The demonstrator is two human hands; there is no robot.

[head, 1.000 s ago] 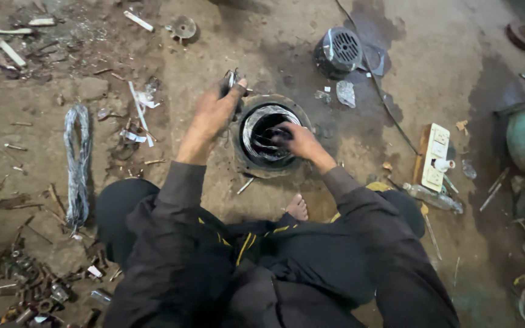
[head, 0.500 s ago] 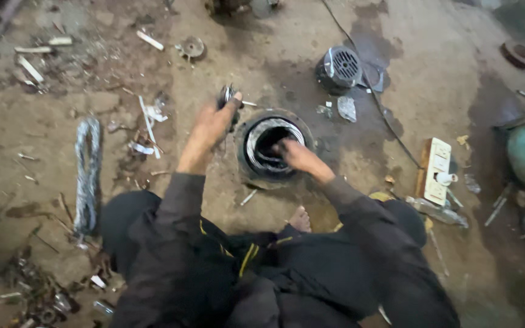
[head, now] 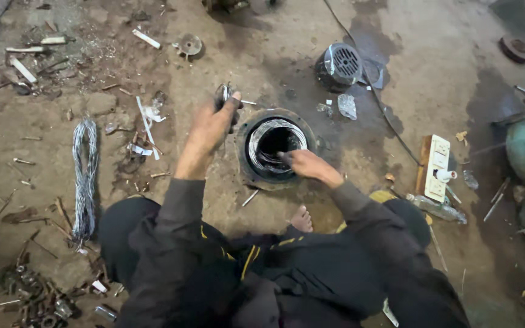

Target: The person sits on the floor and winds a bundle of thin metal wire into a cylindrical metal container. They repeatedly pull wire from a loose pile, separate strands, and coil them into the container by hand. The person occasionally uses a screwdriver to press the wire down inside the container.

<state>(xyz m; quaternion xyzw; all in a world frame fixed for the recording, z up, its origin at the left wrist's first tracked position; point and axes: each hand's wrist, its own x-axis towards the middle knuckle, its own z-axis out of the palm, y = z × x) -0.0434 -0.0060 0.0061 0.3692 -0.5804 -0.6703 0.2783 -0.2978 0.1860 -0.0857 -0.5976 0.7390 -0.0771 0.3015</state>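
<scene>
A dirty concrete floor (head: 262,54), stained dark with oil, is lying strewn with scrap. At far left a wire bundle (head: 84,176) is lying lengthwise. The left hand (head: 209,129) is hovering beside the stator, its grip clamped on a small metal tool (head: 223,94). The stator (head: 274,147), a rusty round housing with shiny wire windings lining its dark bore, is sitting on the floor before the person's knees. The right hand (head: 307,164) is reaching into the bore, fingers touching the windings; whether they are pinching anything I cannot tell. Right of it, a white rectangular switch plate (head: 436,167) is resting on a wooden board.
</scene>
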